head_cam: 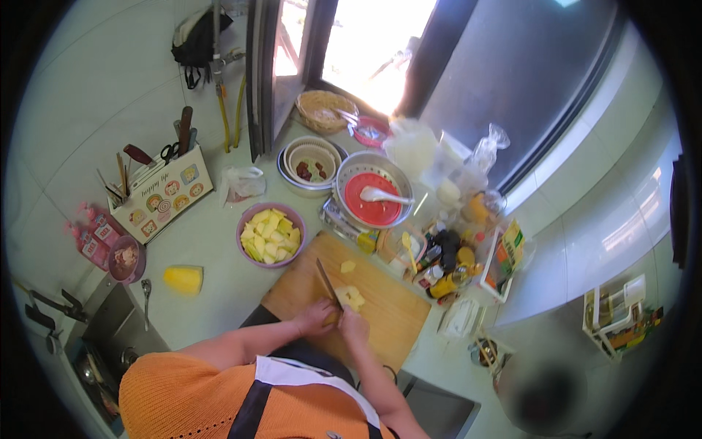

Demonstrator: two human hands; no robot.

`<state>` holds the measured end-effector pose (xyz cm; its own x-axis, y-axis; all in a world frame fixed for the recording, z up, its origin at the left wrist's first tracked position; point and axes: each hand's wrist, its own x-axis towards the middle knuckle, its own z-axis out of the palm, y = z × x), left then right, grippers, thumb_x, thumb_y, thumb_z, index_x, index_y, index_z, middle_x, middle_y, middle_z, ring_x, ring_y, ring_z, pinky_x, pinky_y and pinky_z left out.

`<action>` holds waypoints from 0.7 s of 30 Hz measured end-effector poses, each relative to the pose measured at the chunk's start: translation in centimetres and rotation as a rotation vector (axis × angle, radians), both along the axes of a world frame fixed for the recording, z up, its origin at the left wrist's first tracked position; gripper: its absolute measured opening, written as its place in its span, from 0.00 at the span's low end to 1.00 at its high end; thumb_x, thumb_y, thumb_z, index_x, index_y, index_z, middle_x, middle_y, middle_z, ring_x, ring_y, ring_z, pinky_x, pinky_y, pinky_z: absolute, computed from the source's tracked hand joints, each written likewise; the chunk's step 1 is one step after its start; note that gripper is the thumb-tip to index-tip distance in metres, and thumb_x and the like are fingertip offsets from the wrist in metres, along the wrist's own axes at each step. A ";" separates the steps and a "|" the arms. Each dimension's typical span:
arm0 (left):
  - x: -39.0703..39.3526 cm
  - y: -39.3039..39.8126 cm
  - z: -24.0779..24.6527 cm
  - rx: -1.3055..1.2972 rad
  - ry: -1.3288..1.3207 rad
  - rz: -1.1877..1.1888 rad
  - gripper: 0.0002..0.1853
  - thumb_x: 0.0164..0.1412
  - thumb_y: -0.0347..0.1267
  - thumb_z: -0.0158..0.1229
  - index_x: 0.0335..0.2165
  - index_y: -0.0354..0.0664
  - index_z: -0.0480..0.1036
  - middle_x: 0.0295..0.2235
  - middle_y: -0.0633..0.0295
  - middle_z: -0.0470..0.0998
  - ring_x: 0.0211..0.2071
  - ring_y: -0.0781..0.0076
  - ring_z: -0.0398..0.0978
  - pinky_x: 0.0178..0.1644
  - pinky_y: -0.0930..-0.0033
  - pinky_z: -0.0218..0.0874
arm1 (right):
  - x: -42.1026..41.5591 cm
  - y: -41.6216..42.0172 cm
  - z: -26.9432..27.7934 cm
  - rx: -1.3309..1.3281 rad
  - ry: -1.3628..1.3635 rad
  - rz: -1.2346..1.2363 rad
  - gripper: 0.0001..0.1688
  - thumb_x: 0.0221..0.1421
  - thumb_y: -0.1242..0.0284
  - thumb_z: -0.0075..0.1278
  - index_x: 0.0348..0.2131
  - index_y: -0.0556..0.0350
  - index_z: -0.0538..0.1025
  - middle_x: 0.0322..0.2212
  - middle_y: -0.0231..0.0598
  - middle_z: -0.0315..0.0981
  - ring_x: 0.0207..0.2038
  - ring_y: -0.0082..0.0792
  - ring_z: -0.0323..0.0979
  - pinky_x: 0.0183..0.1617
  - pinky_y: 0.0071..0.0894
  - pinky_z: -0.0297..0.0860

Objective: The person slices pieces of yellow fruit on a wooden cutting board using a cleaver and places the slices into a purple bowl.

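Note:
My right hand [353,325] is closed round the handle of a kitchen knife [327,281], its blade pointing away from me over a wooden cutting board [395,307]. Close beside it, my left hand [316,318] holds a yellowish piece of food against the board, mostly hidden by the fingers. Pale yellow slices [351,298] lie just right of the blade, and one slice [347,266] lies apart farther up the board. Beyond the board's left corner stands a purple bowl [243,249] heaped with pale yellow-green slices. A larger yellow cut piece [184,280] rests on the counter to the left.
A metal colander [403,170] with a red plate and white spoon stands behind the board. Bottles and jars [447,258] crowd its right side. A knife holder [164,197], a small bowl [127,259], a spoon [146,302] and the sink [109,324] are at left.

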<state>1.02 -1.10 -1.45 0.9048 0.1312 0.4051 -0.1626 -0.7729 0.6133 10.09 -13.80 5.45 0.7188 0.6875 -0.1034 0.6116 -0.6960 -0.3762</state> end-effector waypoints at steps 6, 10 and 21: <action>-0.3 -0.3 -3.1 0.043 0.224 -0.012 0.32 0.47 0.40 0.61 0.50 0.38 0.65 0.51 0.45 0.65 0.53 0.44 0.62 0.59 0.51 0.54 | 0.8 -3.2 -2.8 0.174 -0.020 0.072 0.09 0.52 0.72 0.44 0.33 0.55 0.74 0.21 0.54 0.72 0.24 0.56 0.71 0.29 0.54 0.68; -0.3 -0.2 1.6 -0.008 0.019 -0.023 0.26 0.46 0.33 0.61 0.44 0.37 0.66 0.45 0.45 0.66 0.48 0.45 0.64 0.54 0.53 0.57 | -1.9 -4.4 6.6 0.037 0.081 0.019 0.09 0.56 0.70 0.44 0.34 0.53 0.73 0.24 0.53 0.75 0.28 0.56 0.74 0.31 0.54 0.69; 0.0 -0.2 3.0 0.012 -0.065 0.011 0.22 0.43 0.31 0.62 0.39 0.37 0.67 0.41 0.47 0.68 0.44 0.46 0.65 0.50 0.55 0.60 | -2.3 -4.9 4.6 -0.097 0.079 0.030 0.07 0.56 0.72 0.42 0.30 0.55 0.71 0.23 0.53 0.75 0.28 0.56 0.74 0.31 0.52 0.70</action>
